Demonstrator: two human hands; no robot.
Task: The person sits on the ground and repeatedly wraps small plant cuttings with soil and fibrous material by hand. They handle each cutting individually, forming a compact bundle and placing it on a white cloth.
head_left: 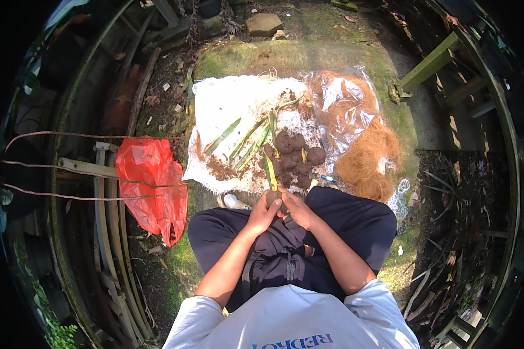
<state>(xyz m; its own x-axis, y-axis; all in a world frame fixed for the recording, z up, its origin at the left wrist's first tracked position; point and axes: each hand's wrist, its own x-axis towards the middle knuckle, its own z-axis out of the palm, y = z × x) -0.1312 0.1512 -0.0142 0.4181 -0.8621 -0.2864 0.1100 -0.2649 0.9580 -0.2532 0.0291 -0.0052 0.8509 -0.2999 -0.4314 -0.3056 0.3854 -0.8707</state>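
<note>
Low in front of my crossed legs, my left hand [264,215] and my right hand [297,210] close together round a dark ball of soil [274,196]. A green leaf cutting with yellow edges [270,173] stands up out of it. Just beyond my fingers several dark soil balls [290,158] sit in a cluster, some with short yellowish leaf pieces in them. Long striped leaves [251,152] lie left of the cluster, with one more green leaf [222,135] farther left. All of these rest on a white woven sack [215,96] strewn with crumbs of soil.
Brown coconut fibre [364,158] spills from a clear plastic bag [339,96] on the right. White string [398,201] lies by my right knee, a small blue-and-white tube [328,178] near the soil balls. A red plastic bag [148,183] hangs at the left among wires and wooden slats.
</note>
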